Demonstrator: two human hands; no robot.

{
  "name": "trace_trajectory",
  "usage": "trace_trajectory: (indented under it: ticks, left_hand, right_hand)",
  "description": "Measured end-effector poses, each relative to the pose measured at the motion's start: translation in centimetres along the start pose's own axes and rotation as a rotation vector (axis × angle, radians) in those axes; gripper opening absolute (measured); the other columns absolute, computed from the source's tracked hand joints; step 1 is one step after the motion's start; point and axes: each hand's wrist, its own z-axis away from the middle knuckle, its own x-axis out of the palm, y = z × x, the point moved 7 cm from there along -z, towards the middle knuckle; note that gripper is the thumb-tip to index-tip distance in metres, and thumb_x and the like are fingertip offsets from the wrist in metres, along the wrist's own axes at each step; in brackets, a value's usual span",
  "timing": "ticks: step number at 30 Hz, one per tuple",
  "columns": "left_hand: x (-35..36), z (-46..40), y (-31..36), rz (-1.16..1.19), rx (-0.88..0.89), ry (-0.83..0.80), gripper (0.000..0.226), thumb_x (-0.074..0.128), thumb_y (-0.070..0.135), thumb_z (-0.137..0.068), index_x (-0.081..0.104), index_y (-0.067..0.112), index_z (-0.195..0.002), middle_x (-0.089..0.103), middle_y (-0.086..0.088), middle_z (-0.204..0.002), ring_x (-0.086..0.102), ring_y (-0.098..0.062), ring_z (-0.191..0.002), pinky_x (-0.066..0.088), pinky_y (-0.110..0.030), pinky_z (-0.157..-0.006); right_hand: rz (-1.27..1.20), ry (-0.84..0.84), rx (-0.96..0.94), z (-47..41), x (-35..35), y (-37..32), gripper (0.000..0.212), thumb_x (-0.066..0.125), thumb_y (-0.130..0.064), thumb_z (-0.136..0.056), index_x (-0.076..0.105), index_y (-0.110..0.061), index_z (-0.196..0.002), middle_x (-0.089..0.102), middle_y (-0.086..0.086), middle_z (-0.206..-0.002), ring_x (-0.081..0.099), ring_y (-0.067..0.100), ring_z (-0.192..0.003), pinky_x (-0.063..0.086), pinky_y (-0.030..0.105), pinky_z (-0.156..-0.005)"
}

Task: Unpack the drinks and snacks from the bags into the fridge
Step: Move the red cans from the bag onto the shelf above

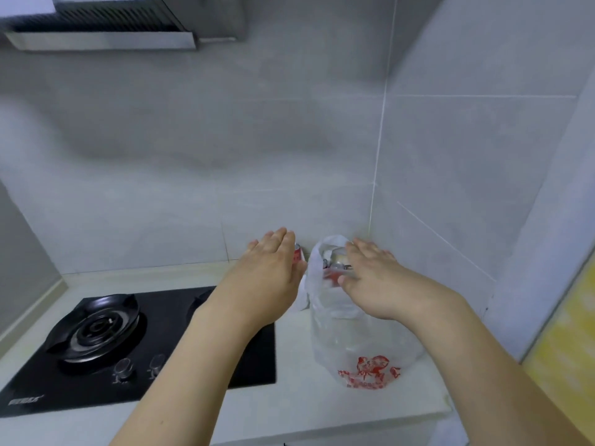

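Note:
A thin white plastic bag (360,342) with a red print stands on the pale counter (289,403) in the corner by the tiled walls. Silver and red can tops (335,263) show through its open mouth. Another red and white can (298,254) peeks out behind my left hand (273,262), which hovers flat with fingers apart just left of the bag. My right hand (370,272) is spread over the bag's mouth, fingers apart, holding nothing that I can see. The fridge is out of view.
A black glass gas hob (135,346) with a burner (96,329) and two knobs fills the counter to the left. A range hood (106,30) hangs at the top left. A yellow surface (566,355) lies at the right edge.

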Motion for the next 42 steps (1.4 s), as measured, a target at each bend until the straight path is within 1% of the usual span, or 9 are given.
trace_trajectory:
  ticks: [5, 8, 14, 19, 28, 31, 34, 38, 42]
  left_hand:
    - [0.9, -5.6, -0.5, -0.009, -0.014, 0.031, 0.054, 0.024, 0.033, -0.107, 0.014, 0.008, -0.154, 0.013, -0.005, -0.163, 0.009, -0.015, -0.148, 0.004, -0.026, -0.117]
    - [1.6, -8.4, -1.8, 0.011, -0.044, 0.042, 0.057, 0.024, 0.036, -0.106, 0.012, 0.01, -0.155, 0.011, -0.004, -0.163, 0.005, -0.015, -0.15, 0.0, -0.025, -0.118]
    - [3.9, -13.4, -6.0, -0.005, -0.112, 0.003, 0.058, 0.026, 0.035, -0.106, 0.011, 0.009, -0.156, 0.008, -0.006, -0.164, 0.003, -0.016, -0.15, 0.001, -0.029, -0.119]
    - [5.7, -17.7, -9.3, 0.025, -0.096, -0.013, 0.059, 0.026, 0.037, -0.106, 0.01, 0.009, -0.156, 0.009, -0.006, -0.164, 0.004, -0.015, -0.15, 0.001, -0.027, -0.119]
    - [9.3, -24.3, -17.1, 0.076, -0.142, -0.075, 0.062, 0.029, 0.04, -0.105, 0.01, 0.011, -0.156, 0.009, -0.003, -0.164, 0.005, -0.016, -0.15, 0.003, -0.028, -0.119]
    - [10.8, -26.4, -18.9, 0.121, -0.157, -0.092, 0.064, 0.033, 0.041, -0.104, 0.009, 0.013, -0.156, 0.01, 0.0, -0.164, 0.007, -0.014, -0.15, 0.006, -0.027, -0.119]
    - [12.5, -28.0, -21.4, 0.178, -0.2, -0.105, 0.066, 0.039, 0.043, -0.102, 0.012, 0.018, -0.157, 0.013, 0.005, -0.163, 0.018, -0.014, -0.148, 0.018, -0.027, -0.117]
    - [15.0, -29.8, -24.6, 0.22, -0.236, -0.134, 0.063, 0.047, 0.039, -0.1, 0.021, 0.023, -0.155, 0.021, 0.008, -0.161, 0.027, -0.009, -0.144, 0.026, -0.024, -0.112]
    - [18.5, -32.3, -27.0, 0.272, -0.291, -0.169, 0.059, 0.051, 0.037, -0.098, 0.029, 0.025, -0.152, 0.029, 0.01, -0.157, 0.038, -0.01, -0.137, 0.032, -0.024, -0.106]
  right_hand:
    - [-0.002, -0.007, -0.032, -5.9, -0.2, 3.0, 0.064, 0.029, -0.034, -0.104, -0.002, -0.012, -0.155, -0.012, 0.005, -0.162, -0.01, 0.017, -0.149, -0.005, 0.032, -0.118]
    - [-0.023, -0.01, -0.058, -9.3, -0.1, 3.5, 0.063, 0.028, -0.033, -0.104, -0.002, -0.012, -0.155, -0.012, 0.004, -0.162, -0.01, 0.018, -0.149, -0.005, 0.032, -0.118]
    - [-0.031, -0.046, -0.077, -15.9, 1.0, 3.7, 0.063, 0.029, -0.032, -0.103, -0.002, -0.012, -0.155, -0.015, 0.004, -0.162, -0.012, 0.018, -0.149, -0.004, 0.033, -0.12]
    - [-0.034, -0.091, -0.062, -20.6, 2.8, 3.7, 0.063, 0.029, -0.032, -0.104, -0.003, -0.013, -0.155, -0.014, 0.004, -0.162, -0.011, 0.018, -0.149, -0.004, 0.034, -0.12]
    - [-0.056, -0.183, -0.055, -30.0, 6.3, 2.4, 0.067, 0.033, -0.031, -0.102, -0.004, -0.012, -0.155, -0.011, 0.003, -0.163, -0.009, 0.018, -0.149, -0.002, 0.035, -0.122]
    - [-0.037, -0.214, -0.059, -32.8, 6.9, 2.6, 0.065, 0.035, -0.03, -0.101, 0.002, -0.014, -0.155, -0.004, 0.003, -0.163, -0.003, 0.019, -0.15, 0.001, 0.036, -0.122]
    - [-0.046, -0.195, -0.076, -36.1, 7.5, 2.6, 0.061, 0.037, -0.031, -0.101, 0.012, -0.013, -0.153, 0.01, 0.002, -0.161, 0.008, 0.021, -0.148, 0.008, 0.034, -0.12]
    - [-0.088, -0.215, -0.086, -40.5, 9.9, 2.4, 0.059, 0.043, -0.032, -0.099, 0.021, -0.016, -0.15, 0.024, 0.002, -0.156, 0.022, 0.022, -0.144, 0.021, 0.028, -0.112]
    - [-0.116, -0.249, -0.069, -44.9, 13.7, 3.4, 0.056, 0.049, -0.032, -0.094, 0.03, -0.02, -0.146, 0.036, 0.004, -0.144, 0.034, 0.025, -0.134, 0.032, 0.032, -0.104]
